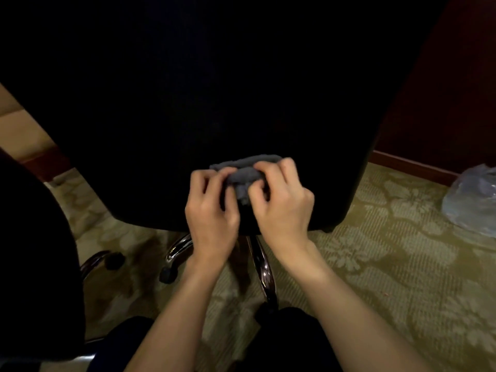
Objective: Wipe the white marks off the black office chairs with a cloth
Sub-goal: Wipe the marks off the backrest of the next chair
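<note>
The back of a black office chair (214, 89) fills most of the view, too dark for any white marks to show. A bunched grey cloth (245, 173) sits in front of its lower part. My left hand (212, 208) pinches the cloth's left side with curled fingers. My right hand (281, 202) grips its right side, fingers curled over the top. The two hands are close together, just above the chair's lower edge.
Chrome legs (261, 267) and a black caster (167, 275) of the chair's base stand on the patterned carpet (389, 264). A second black chair (35, 251) is at the left edge. A clear plastic bag (475, 200) lies on the floor at right, near a dark wooden wall (442, 89).
</note>
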Demonstrator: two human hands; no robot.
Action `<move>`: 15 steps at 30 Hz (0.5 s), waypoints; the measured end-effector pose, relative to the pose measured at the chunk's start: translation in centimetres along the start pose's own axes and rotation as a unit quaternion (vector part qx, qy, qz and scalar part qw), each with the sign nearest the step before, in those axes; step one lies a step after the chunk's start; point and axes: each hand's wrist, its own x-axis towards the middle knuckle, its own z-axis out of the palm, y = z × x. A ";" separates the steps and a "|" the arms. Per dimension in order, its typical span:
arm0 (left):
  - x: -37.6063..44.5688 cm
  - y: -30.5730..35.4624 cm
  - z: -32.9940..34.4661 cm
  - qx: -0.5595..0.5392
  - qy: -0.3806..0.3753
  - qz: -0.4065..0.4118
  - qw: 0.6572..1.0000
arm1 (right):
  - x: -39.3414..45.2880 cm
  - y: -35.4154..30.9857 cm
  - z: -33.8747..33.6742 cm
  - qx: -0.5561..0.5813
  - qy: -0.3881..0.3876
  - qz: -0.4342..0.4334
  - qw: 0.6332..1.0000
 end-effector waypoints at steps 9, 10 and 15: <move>-6.8 -5.6 0.2 -0.033 -0.040 -0.094 0.994 | -7.4 0.9 5.0 -0.033 -0.077 -0.033 0.996; -7.0 -6.0 0.0 -0.031 -0.048 -0.099 0.993 | -7.6 0.8 5.3 -0.038 -0.082 -0.037 0.995; -7.3 -8.3 -1.4 0.000 -0.067 -0.102 0.993 | -8.8 -0.4 7.1 -0.052 -0.115 -0.047 0.991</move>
